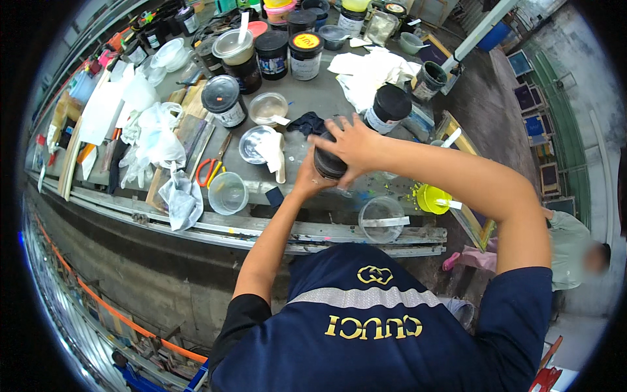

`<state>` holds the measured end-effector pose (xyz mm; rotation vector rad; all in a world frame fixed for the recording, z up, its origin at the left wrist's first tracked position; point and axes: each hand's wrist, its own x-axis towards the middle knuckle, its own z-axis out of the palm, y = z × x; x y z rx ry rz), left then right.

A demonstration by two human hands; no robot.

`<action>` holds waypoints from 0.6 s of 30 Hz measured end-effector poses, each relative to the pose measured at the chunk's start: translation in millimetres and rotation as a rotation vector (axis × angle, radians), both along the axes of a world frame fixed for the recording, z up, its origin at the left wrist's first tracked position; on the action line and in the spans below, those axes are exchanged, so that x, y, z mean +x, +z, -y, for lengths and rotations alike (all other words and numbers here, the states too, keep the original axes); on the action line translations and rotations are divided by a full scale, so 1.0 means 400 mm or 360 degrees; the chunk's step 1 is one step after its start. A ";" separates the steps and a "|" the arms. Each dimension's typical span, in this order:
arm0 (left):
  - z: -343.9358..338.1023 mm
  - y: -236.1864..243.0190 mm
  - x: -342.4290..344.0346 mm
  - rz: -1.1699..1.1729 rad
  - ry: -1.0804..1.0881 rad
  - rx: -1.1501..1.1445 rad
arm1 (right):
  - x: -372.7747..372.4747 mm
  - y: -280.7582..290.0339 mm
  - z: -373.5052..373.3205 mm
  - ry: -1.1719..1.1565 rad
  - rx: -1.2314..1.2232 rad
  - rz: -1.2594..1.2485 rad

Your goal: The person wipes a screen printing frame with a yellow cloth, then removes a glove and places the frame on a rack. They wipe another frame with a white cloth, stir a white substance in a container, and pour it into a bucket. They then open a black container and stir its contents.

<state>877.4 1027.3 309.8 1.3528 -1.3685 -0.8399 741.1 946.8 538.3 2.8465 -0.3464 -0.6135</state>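
A black jar [328,164] is between my two hands near the front of the cluttered table. My left hand [311,176] wraps its near left side. From above, my right hand [353,145] grips the jar's top with spread fingers, hiding much of it. A dark crumpled cloth [305,124] lies just beyond. To the left stands a clear tub [253,145] with a white scraper [279,157] leaning across it. A black-lidded jar [390,104] with a white label stands beyond my right hand.
Orange-handled scissors [210,171] and an empty clear tub [228,193] lie left. Another clear tub [381,219] and a yellow cup [432,198] sit near the front edge. Several ink jars [272,55] crowd the back. Another person [571,251] is at the right.
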 end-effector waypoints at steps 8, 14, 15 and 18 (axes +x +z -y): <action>0.006 0.022 -0.002 0.0125 -0.0055 0.0169 | 0.008 -0.023 0.018 0.0319 -0.0102 0.0013; 0.004 0.040 -0.005 -0.0054 -0.0106 -0.0004 | -0.018 0.113 0.083 -0.0063 0.0777 0.0450; -0.007 0.064 -0.006 -0.0081 -0.0031 -0.0099 | -0.033 0.120 0.115 -0.0183 0.0927 0.0632; 0.000 0.064 -0.025 -0.0033 -0.0029 -0.0138 | -0.106 0.067 0.210 -0.0439 0.0802 0.1122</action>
